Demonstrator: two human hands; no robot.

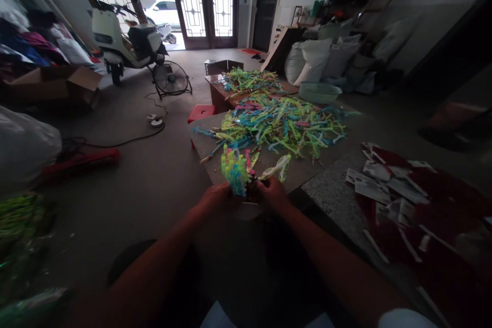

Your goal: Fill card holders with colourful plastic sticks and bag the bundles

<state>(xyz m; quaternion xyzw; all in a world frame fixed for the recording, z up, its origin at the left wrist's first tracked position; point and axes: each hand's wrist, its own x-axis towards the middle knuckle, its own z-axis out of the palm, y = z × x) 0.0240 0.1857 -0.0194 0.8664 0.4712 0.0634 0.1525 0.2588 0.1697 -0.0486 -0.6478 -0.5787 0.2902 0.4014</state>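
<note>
In the head view, my left hand is closed around the lower part of an upright bundle of thin plastic pieces in yellow-green, blue and pink. Close beside it, my right hand pinches one pale, yellow-edged looped plastic piece, which sticks out to the upper right. The two hands nearly meet at the dark lower end of the bundle, where fingertips are hard to make out. Just beyond them, a large tangled heap of similar plastic pieces covers much of the grey table.
A second heap lies on a brown table behind. Left are a red stool, a floor fan, a scooter and a cardboard box. White sacks and a pale green basin stand back right. Printed sheets lie right.
</note>
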